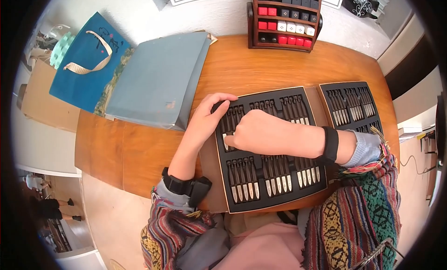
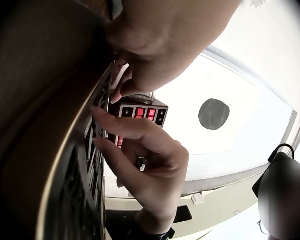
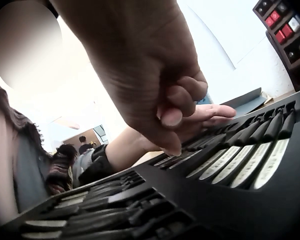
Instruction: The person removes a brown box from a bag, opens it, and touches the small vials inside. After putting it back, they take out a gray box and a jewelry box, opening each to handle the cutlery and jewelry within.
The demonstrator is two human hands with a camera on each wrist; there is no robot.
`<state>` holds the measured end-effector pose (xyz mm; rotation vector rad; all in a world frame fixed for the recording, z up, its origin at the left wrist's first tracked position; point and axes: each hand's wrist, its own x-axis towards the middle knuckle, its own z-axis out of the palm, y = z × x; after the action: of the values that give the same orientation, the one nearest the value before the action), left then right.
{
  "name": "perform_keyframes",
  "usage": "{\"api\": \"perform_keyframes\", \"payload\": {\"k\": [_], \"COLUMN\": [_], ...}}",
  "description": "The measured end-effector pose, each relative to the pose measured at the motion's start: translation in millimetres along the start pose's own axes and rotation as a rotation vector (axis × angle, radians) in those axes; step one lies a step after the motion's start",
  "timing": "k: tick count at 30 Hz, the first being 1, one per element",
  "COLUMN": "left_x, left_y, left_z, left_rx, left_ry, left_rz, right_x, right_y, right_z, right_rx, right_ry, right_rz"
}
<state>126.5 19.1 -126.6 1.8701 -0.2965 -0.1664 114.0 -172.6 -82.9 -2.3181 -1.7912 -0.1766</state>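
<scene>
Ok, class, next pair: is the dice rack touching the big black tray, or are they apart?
Apart. The head view shows it: a strip of bare wooden tabletop separates the dice rack from the big black tray.

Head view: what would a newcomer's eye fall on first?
Probably the large black tray in front of the person, with its rows of slim pieces, dark at one end and pale at the other, and the right hand over it. Next, perhaps, the dark wooden rack of red, white and black cubes at the table's far edge, then the bright blue bag at far left.
</scene>
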Motion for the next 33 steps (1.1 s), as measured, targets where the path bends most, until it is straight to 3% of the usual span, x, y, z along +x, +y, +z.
{"api": "perform_keyframes", "payload": {"k": [5, 15, 23, 33], "left_x": [-1, 0, -1, -4], "left_y": [3, 0, 0, 5], "left_z": [1, -1, -9, -10], "left_rx": [0.036, 0.032, 0.120, 0.246], "left_ry": [-0.003, -0.001, -0.134, -0.191], "left_rz": [-0.013, 0.011, 0.057, 0.109], "right_x": [-2, 2, 0, -26], "right_y": [-3, -6, -16, -50], "right_z": [-1, 7, 8, -13], "right_rx": [-0.085, -0.124, -0.328, -0.059], "right_ry": [-0.044, -0.006, 0.017, -0.183], "right_rz": [-0.145, -0.178, -0.171, 0.113]}}
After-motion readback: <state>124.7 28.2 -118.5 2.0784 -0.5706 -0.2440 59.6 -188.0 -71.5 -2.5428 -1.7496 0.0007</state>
